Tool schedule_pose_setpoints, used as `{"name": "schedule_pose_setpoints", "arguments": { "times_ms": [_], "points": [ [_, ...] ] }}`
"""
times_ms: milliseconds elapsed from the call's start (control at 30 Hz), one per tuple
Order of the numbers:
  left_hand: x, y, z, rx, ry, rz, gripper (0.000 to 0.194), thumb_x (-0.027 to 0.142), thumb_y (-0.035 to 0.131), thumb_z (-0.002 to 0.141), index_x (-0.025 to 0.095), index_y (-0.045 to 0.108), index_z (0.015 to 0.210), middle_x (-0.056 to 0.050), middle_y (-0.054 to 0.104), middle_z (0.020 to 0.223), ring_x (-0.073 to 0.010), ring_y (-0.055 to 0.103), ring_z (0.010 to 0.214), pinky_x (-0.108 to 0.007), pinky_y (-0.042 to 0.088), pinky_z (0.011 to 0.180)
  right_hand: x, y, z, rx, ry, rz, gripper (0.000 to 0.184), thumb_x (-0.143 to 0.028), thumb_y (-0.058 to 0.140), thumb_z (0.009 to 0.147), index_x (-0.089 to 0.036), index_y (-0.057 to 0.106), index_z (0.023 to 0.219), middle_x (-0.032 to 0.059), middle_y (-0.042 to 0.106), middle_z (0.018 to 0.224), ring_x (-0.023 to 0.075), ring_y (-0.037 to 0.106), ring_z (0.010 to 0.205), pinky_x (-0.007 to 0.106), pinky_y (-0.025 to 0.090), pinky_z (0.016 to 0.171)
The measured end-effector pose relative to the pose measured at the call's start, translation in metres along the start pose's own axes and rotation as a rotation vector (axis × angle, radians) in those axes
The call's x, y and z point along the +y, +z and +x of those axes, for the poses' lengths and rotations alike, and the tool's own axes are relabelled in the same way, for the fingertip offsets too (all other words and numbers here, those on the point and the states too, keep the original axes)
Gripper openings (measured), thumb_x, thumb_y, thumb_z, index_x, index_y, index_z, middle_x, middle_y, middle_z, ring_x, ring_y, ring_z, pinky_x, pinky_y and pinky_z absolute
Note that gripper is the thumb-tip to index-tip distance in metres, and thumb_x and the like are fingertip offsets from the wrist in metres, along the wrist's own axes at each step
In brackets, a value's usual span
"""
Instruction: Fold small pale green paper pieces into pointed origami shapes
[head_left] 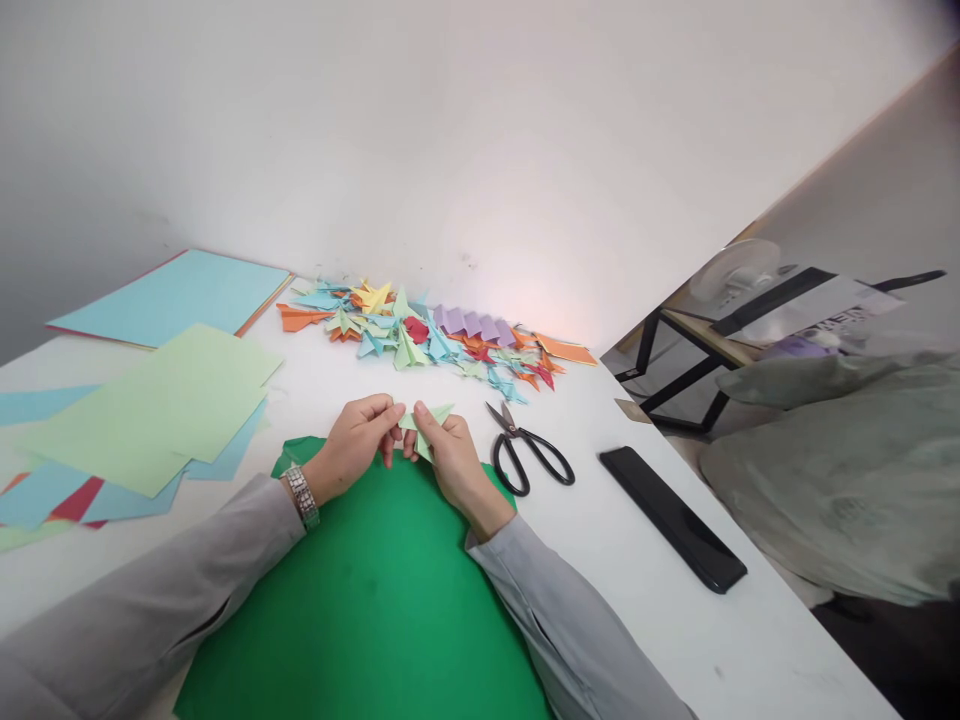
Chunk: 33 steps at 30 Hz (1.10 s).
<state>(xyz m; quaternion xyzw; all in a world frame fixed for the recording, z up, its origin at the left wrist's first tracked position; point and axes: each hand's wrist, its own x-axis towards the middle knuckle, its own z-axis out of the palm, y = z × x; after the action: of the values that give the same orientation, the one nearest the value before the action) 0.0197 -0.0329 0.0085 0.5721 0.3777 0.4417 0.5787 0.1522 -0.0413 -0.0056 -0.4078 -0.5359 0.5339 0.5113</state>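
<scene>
A small piece of folded light-green paper (pixel 438 413) is held between my two hands above the far edge of a green sheet (pixel 375 590). My left hand (pixel 356 445), with a metal watch at the wrist, pinches its left end between thumb and fingers. Gripping the right side is my right hand (pixel 452 455), its thumb lying on top of the paper. The fingers partly cover the folds. Black-handled scissors (pixel 559 460) lie partly open just right of my right hand. Beyond both hands spreads a pile of small folded paper pieces (pixel 409 350) in many colours.
Loose coloured sheets (pixel 157 410) overlap on the left of the white table (pixel 660 640). A stack of blue-topped paper (pixel 180 295) lies by the wall. To the right are a dark glossy flat object (pixel 671 515) and, past the table edge, grey-green cloth (pixel 847 470) and a black-framed stand (pixel 697 360).
</scene>
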Motion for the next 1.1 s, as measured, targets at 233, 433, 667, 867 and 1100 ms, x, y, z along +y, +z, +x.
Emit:
{"name": "schedule_pose_setpoints", "arguments": {
  "times_ms": [233, 433, 667, 867, 1100],
  "points": [
    [-0.001, -0.001, 0.001, -0.022, 0.018, 0.017, 0.032, 0.037, 0.051, 0.082, 0.017, 0.047, 0.056, 0.002, 0.051, 0.048, -0.0089, 0.049, 0.04, -0.021, 0.04, 0.039, 0.001, -0.001, 0.0, 0.035, -0.02, -0.089, 0.05, -0.053, 0.052, 0.081, -0.014, 0.061, 0.051, 0.0004, 0.053, 0.046, 0.0101, 0.046, 0.043, 0.023, 0.036, 0.046],
    [-0.001, -0.003, 0.001, -0.068, 0.015, 0.094, 0.029, 0.036, 0.057, 0.078, 0.017, 0.048, 0.059, 0.003, 0.053, 0.048, -0.0081, 0.047, 0.037, -0.02, 0.038, 0.037, 0.002, -0.003, 0.0, 0.049, -0.042, -0.129, 0.05, -0.052, 0.051, 0.081, -0.015, 0.061, 0.049, 0.0001, 0.052, 0.045, 0.0098, 0.044, 0.043, 0.023, 0.034, 0.046],
    [0.003, 0.001, 0.0, -0.086, -0.077, -0.02, 0.029, 0.034, 0.057, 0.078, 0.016, 0.047, 0.057, 0.004, 0.05, 0.046, -0.0062, 0.042, 0.034, -0.019, 0.036, 0.034, 0.001, -0.002, 0.0, 0.051, -0.027, -0.062, 0.046, -0.051, 0.058, 0.077, -0.015, 0.06, 0.047, -0.0008, 0.05, 0.043, 0.0096, 0.044, 0.043, 0.023, 0.034, 0.045],
    [-0.001, 0.002, 0.002, -0.118, -0.197, -0.25, 0.032, 0.029, 0.055, 0.079, 0.015, 0.045, 0.052, 0.001, 0.051, 0.051, -0.0051, 0.041, 0.037, -0.019, 0.034, 0.036, 0.001, -0.001, 0.001, 0.032, -0.005, 0.007, 0.043, -0.049, 0.062, 0.074, -0.015, 0.058, 0.047, -0.0006, 0.052, 0.045, 0.0094, 0.045, 0.044, 0.023, 0.035, 0.046],
    [0.0, 0.009, -0.002, -0.065, -0.184, -0.29, 0.031, 0.025, 0.053, 0.081, 0.015, 0.044, 0.053, 0.001, 0.052, 0.052, -0.005, 0.042, 0.038, -0.018, 0.034, 0.038, 0.002, 0.001, 0.002, 0.059, 0.034, 0.064, 0.043, -0.049, 0.065, 0.07, -0.015, 0.056, 0.044, -0.0013, 0.049, 0.04, 0.0086, 0.042, 0.041, 0.022, 0.031, 0.042]
  ]
}}
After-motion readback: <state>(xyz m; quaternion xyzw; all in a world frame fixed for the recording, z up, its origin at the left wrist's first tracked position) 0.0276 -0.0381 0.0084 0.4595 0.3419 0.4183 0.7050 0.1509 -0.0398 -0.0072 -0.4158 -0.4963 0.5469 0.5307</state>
